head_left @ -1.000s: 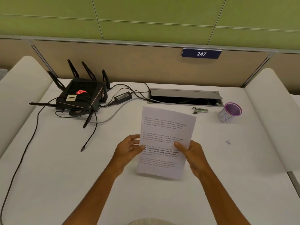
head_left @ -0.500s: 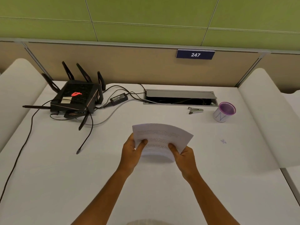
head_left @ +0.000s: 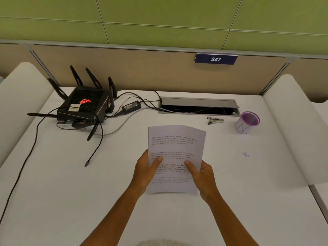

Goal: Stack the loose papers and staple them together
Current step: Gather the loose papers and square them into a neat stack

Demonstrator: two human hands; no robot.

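A stack of white printed papers (head_left: pixel 175 144) is held upright over the middle of the white desk, its top edge curling slightly. My left hand (head_left: pixel 144 170) grips the stack's left edge with the thumb on the front. My right hand (head_left: pixel 202 174) grips the right edge the same way. A small silver stapler (head_left: pixel 215 120) lies on the desk at the back right, well beyond the papers and apart from both hands.
A black router (head_left: pixel 83 107) with antennas and trailing cables sits at the back left, with a power adapter (head_left: pixel 131 107) beside it. An open cable tray (head_left: pixel 198 108) runs along the back. A purple-rimmed cup (head_left: pixel 247 122) stands right of the stapler.
The papers were tipped down toward the desk half a second ago and now stand raised with the printed face toward me. Both hands kept their grip.
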